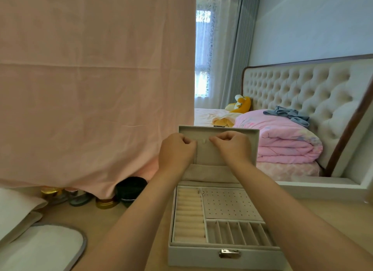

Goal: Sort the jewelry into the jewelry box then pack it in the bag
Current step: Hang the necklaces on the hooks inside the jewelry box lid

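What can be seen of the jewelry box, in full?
The jewelry box is pale grey and stands open on the wooden table, its lid upright. The tray holds cream ring rolls, a perforated panel and divided slots. A metal latch sits on the front wall. The left hand and right hand touch the lid's lining, fingers curled.

Left hand: back to camera, fingers curled, thumb and forefinger pinched at its 2 o'clock. Right hand: curled alike, pinching at its 10 o'clock. Anything pinched is too small to tell. Left forearm enters from 7 o'clock, right forearm from 5 o'clock, both bare.
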A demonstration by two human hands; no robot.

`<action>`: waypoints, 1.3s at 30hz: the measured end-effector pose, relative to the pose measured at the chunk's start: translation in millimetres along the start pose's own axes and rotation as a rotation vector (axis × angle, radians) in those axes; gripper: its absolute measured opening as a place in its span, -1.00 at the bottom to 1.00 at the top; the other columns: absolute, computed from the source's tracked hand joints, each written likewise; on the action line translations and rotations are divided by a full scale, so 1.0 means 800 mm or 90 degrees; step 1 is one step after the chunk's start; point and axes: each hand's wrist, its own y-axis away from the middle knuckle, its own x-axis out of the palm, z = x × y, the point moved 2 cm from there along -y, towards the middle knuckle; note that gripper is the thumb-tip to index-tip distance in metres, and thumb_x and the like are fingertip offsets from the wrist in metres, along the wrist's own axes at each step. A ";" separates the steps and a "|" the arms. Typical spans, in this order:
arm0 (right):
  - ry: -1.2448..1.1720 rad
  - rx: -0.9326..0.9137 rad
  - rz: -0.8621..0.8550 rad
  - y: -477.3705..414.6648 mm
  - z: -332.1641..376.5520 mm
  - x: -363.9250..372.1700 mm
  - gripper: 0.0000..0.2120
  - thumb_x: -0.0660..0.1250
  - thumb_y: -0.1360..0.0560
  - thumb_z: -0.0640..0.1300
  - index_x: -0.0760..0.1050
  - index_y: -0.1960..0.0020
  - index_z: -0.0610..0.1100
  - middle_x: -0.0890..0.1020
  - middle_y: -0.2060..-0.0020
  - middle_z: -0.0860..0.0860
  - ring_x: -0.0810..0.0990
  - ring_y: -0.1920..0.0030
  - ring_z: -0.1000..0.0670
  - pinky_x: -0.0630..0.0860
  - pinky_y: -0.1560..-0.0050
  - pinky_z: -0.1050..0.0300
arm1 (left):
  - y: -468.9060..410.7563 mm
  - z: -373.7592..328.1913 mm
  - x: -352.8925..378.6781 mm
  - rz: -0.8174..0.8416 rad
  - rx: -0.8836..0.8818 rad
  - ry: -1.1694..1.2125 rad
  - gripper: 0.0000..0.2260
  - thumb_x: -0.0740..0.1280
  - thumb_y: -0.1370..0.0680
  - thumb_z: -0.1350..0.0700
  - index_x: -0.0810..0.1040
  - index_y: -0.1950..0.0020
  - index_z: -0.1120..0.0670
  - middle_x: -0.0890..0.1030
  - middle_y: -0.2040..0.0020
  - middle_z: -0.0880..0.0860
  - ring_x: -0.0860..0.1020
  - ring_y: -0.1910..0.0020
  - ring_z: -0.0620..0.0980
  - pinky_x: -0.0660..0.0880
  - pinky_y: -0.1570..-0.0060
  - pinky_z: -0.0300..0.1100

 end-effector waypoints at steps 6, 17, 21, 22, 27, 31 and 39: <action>0.008 -0.034 -0.096 -0.008 -0.009 0.015 -0.91 0.52 -0.43 -0.07 0.67 0.21 -0.06 0.64 0.33 0.18 0.57 0.26 0.22 0.34 0.29 0.46 | -0.006 0.000 0.012 -0.033 -0.002 -0.008 -0.65 0.33 -0.50 0.11 0.30 0.45 0.04 0.37 0.47 -0.05 0.37 0.40 -0.03 0.20 0.43 -0.16; 0.103 -0.077 -0.043 0.009 -0.024 0.025 -0.89 0.45 -0.40 -0.16 0.62 0.30 -0.09 0.64 0.35 0.12 0.61 0.22 0.09 0.56 0.17 0.12 | 0.013 0.019 0.021 -0.040 -0.016 -0.063 -0.68 0.31 -0.56 0.06 0.35 0.39 0.01 0.44 0.40 -0.05 0.39 0.38 -0.09 0.21 0.43 -0.18; 0.110 -0.077 -0.031 0.018 -0.030 0.023 -0.90 0.46 -0.43 -0.14 0.63 0.26 -0.09 0.64 0.33 0.12 0.61 0.20 0.11 0.55 0.18 0.16 | 0.021 0.020 0.019 -0.027 -0.013 -0.098 -0.76 0.30 -0.57 0.04 0.45 0.30 0.02 0.49 0.34 -0.07 0.41 0.35 -0.13 0.24 0.42 -0.19; 0.107 -0.079 -0.037 0.018 -0.028 0.019 -0.90 0.47 -0.44 -0.11 0.63 0.24 -0.08 0.64 0.32 0.13 0.61 0.20 0.11 0.53 0.20 0.16 | 0.021 0.018 0.018 -0.029 -0.002 -0.105 -0.79 0.30 -0.57 0.03 0.49 0.26 0.03 0.51 0.32 -0.07 0.43 0.33 -0.11 0.28 0.39 -0.18; 0.064 -0.081 -0.078 0.004 -0.004 0.007 -0.84 0.52 -0.44 0.00 0.61 0.21 -0.05 0.63 0.32 0.15 0.57 0.24 0.16 0.48 0.24 0.24 | 0.012 0.001 0.014 -0.071 0.016 -0.099 -0.69 0.32 -0.56 -0.06 0.42 0.36 0.00 0.51 0.35 -0.06 0.47 0.29 -0.02 0.28 0.38 -0.17; 0.063 -0.024 -0.082 -0.005 0.003 0.015 -0.84 0.52 -0.42 0.02 0.61 0.22 -0.03 0.62 0.32 0.14 0.58 0.22 0.12 0.48 0.23 0.17 | -0.002 -0.011 0.018 -0.071 -0.033 -0.149 -0.70 0.31 -0.54 -0.08 0.47 0.35 0.02 0.54 0.31 -0.04 0.47 0.27 0.03 0.22 0.39 -0.15; 0.076 0.033 -0.072 0.001 0.000 0.025 -0.86 0.47 -0.38 -0.11 0.55 0.31 -0.04 0.61 0.34 0.11 0.60 0.24 0.03 0.41 0.32 0.23 | -0.007 -0.008 0.026 -0.036 -0.061 -0.201 -0.76 0.31 -0.56 -0.06 0.65 0.10 0.08 0.66 0.08 0.06 0.58 0.09 0.11 0.34 0.22 -0.15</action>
